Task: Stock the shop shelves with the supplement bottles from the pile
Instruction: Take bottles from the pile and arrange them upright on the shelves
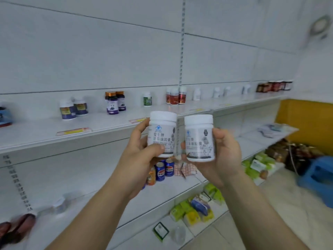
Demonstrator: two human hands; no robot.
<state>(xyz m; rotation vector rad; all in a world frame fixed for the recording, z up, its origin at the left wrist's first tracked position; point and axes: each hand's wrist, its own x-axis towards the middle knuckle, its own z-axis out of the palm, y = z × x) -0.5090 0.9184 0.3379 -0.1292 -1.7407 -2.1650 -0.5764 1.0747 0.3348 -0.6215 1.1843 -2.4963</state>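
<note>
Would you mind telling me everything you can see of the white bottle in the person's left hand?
The left-hand bottle is a squat white jar, plastic by its look, with a wide white screw cap that is on. A pale grey-white label wraps it, bearing a small blue logo, dark Chinese characters and a dark band low down. It is held upright in front of the top shelf's edge. The left hand holds it, thumb across the lower label, fingers behind. It stands close beside the right hand's matching bottle.
</note>
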